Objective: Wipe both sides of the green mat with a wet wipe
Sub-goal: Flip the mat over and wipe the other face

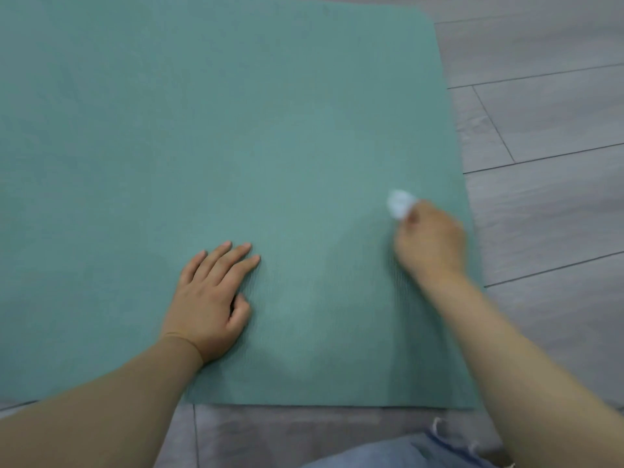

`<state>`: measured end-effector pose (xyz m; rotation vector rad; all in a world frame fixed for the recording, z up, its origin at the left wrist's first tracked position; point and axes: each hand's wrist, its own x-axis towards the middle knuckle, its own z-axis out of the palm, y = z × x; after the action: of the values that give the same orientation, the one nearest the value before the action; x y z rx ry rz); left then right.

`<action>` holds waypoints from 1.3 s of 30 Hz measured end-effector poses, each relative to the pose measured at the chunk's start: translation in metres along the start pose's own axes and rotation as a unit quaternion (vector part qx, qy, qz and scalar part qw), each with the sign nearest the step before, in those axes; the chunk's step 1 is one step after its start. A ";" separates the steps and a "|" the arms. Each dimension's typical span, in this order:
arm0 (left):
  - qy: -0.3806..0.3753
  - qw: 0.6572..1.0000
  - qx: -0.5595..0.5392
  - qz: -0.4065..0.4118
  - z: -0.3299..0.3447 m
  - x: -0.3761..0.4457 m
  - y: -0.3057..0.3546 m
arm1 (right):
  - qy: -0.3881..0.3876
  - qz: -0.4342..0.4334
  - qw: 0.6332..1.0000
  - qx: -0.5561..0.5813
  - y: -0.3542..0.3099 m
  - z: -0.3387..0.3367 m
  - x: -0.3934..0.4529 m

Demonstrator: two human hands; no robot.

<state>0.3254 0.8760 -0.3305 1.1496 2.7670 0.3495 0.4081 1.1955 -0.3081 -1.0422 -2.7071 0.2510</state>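
Wiping of the green mat [236, 130] underway: right hand [430, 243] pinches wet wipe [400, 203] near its edge, left hand [211, 298] lies flat bracing it; underside presumably remains.

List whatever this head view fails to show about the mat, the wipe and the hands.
- Mat: its left and far ends are cut off by the frame; its underside is hidden against the floor.
- Wipe: mostly covered by the right hand and motion-blurred, so its folding and wetness cannot be told.
- Left hand: palm faces down, contact hidden.
- Which parts are already wiped: not visible.
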 end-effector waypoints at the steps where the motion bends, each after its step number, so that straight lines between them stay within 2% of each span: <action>1: -0.002 1.000 0.000 -0.001 0.000 0.000 0.000 | -0.005 0.107 0.994 -0.006 0.034 -0.011 0.004; 3: -0.002 1.000 0.000 -0.002 0.001 -0.001 0.000 | 0.035 0.221 0.975 0.003 0.056 -0.015 0.002; 4: -0.004 1.000 0.000 -0.003 0.001 -0.001 0.000 | 0.039 0.234 0.971 0.015 0.041 -0.010 0.000; 5: -0.007 1.000 0.000 -0.004 0.000 -0.001 0.000 | 0.043 0.203 0.978 0.034 0.015 -0.001 -0.001; 6: -0.007 1.000 -0.001 -0.005 -0.001 -0.001 0.000 | 0.043 0.146 0.985 0.075 -0.019 0.010 -0.002; 8: -0.007 1.000 -0.002 -0.004 0.000 -0.002 0.000 | 0.011 -0.050 0.989 0.138 -0.094 0.036 -0.012; 10: -0.001 1.000 -0.004 -0.006 0.001 -0.002 0.000 | -0.037 -0.225 0.970 0.084 -0.138 0.046 -0.026; 11: 0.001 1.000 -0.006 -0.007 0.001 -0.002 0.000 | -0.044 -0.264 0.960 0.082 -0.135 0.046 -0.022; 12: 0.000 1.000 -0.009 -0.007 0.001 -0.001 0.000 | -0.034 -0.254 0.963 0.083 -0.118 0.044 -0.011; 13: -0.001 1.000 -0.012 -0.008 0.001 -0.001 0.000 | -0.015 -0.205 0.976 0.069 -0.091 0.039 0.001; 15: 0.003 1.000 -0.016 -0.011 0.001 -0.001 0.000 | 0.004 -0.032 0.999 0.022 -0.018 0.020 0.026; 17: 0.000 1.000 -0.012 -0.007 0.002 -0.001 0.001 | 0.018 0.127 0.992 0.022 0.048 -0.002 0.037; 19: 0.002 1.000 -0.012 -0.004 0.002 0.000 0.001 | 0.031 0.190 0.981 0.025 0.059 -0.006 0.041; 21: 0.002 1.000 -0.013 -0.001 0.001 0.000 0.000 | 0.012 0.185 0.982 0.029 0.020 0.008 0.044; 22: 0.001 1.000 -0.013 -0.003 0.000 0.000 0.000 | 0.008 0.145 0.989 0.044 -0.014 0.019 0.043; 24: 0.002 1.000 -0.013 -0.005 0.000 0.000 0.000 | -0.015 -0.014 0.996 0.086 -0.093 0.047 0.033; 26: 0.007 1.000 -0.014 -0.002 0.000 -0.001 0.001 | -0.077 -0.205 0.974 0.063 -0.158 0.062 0.010; 27: 0.010 1.000 -0.016 -0.003 0.001 -0.001 0.001 | -0.111 -0.265 0.956 0.056 -0.169 0.064 0.007; 28: 0.013 1.000 -0.019 -0.004 0.001 0.000 0.000 | -0.111 -0.288 0.950 0.050 -0.163 0.062 0.014; 29: 0.013 1.000 -0.020 -0.004 0.001 0.000 0.000 | -0.079 -0.274 0.957 0.053 -0.145 0.058 0.025; 30: 0.013 1.000 -0.020 -0.004 0.001 0.000 -0.001 | -0.044 -0.222 0.973 0.055 -0.117 0.054 0.038; 32: 0.016 1.000 -0.018 0.000 0.001 0.000 0.000 | -0.003 -0.055 0.998 0.028 -0.040 0.041 0.064; 34: 0.013 1.000 -0.011 0.009 0.002 -0.001 0.001 | 0.007 0.108 0.994 0.015 0.036 0.021 0.077; 35: 0.012 1.000 -0.010 0.010 0.002 0.000 0.001 | 0.019 0.162 0.986 0.029 0.057 0.012 0.079; 37: 0.012 1.000 -0.004 0.011 0.002 0.000 0.001 | 0.031 0.212 0.975 0.059 0.052 0.013 0.078; 39: 0.006 1.000 -0.004 0.009 0.001 0.000 0.002 | 0.023 0.170 0.982 0.080 0.000 0.031 0.077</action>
<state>0.3272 0.8772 -0.3309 1.1762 2.7642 0.3721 0.3441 1.2454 -0.3267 -1.4359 -2.4074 0.4863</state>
